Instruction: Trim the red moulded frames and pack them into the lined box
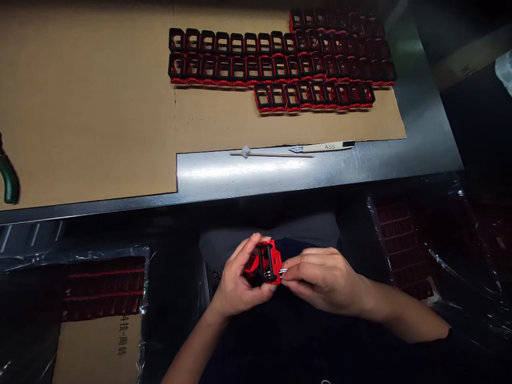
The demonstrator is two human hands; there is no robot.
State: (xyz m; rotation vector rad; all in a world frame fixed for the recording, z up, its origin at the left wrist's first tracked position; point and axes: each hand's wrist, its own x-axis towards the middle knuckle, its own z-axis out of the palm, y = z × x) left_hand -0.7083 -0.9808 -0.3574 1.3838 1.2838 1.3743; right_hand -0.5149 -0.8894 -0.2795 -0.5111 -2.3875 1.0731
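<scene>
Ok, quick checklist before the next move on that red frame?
1. Left hand on the red-and-black plastic frame: ok, fingers wrapped around it.
2. Right hand on the small metal piece: ok, pinched at the frame's edge.
3. Metal piece seated in the frame: cannot tell, fingers hide it.
4. Rows of frames on the cardboard sheet: ok, lined up, apart from the hands.
5. White strip labelled A55 on the steel table: ok, lying apart from the hands.
</scene>
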